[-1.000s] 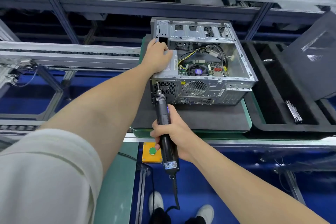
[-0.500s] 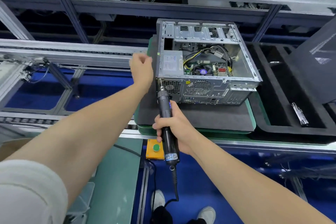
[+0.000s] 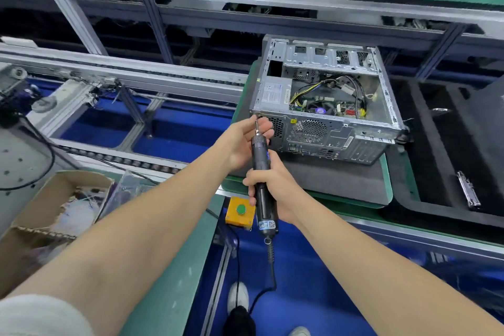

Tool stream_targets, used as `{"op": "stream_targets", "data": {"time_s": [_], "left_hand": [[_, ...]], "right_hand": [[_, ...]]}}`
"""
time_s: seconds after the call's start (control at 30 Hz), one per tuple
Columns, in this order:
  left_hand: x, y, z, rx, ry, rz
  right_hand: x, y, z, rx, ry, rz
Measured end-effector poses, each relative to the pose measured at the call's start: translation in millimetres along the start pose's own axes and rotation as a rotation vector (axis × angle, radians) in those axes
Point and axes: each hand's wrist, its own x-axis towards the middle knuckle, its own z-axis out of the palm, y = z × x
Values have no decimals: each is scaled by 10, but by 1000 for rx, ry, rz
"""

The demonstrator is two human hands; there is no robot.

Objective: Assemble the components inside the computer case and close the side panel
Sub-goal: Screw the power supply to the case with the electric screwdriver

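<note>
An open metal computer case (image 3: 324, 133) lies on its side on a dark foam pad (image 3: 338, 180), with the power supply, motherboard and cables showing inside. My right hand (image 3: 272, 183) grips a black electric screwdriver (image 3: 260, 172) upright in front of the case's rear left corner. My left hand (image 3: 245, 142) curls its fingers around the screwdriver's bit near the tip. The black side panel (image 3: 493, 95) leans at the right edge of view.
A yellow box with a green button (image 3: 240, 211) sits on the bench edge below the pad. A black foam tray (image 3: 447, 172) to the right holds a metal bracket (image 3: 468, 189). A cardboard box (image 3: 46, 213) stands at left, and conveyor rails run behind.
My left hand left the case's top left edge and came down to the screwdriver bit. The screwdriver stayed near the rear corner. The view shifted left.
</note>
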Motion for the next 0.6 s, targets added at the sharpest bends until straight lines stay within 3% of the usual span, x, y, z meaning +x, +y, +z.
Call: {"op": "stream_targets", "data": {"time_s": [0.17, 0.4, 0.6], "left_hand": [[-7, -12, 41, -11, -3, 0], [41, 106, -89, 364, -9, 71], [114, 127, -64, 417, -13, 84]], "right_hand": [[-1, -17, -25, -32, 11, 11], [65, -60, -61, -149, 50, 65], [177, -27, -27, -123, 88, 61]]}}
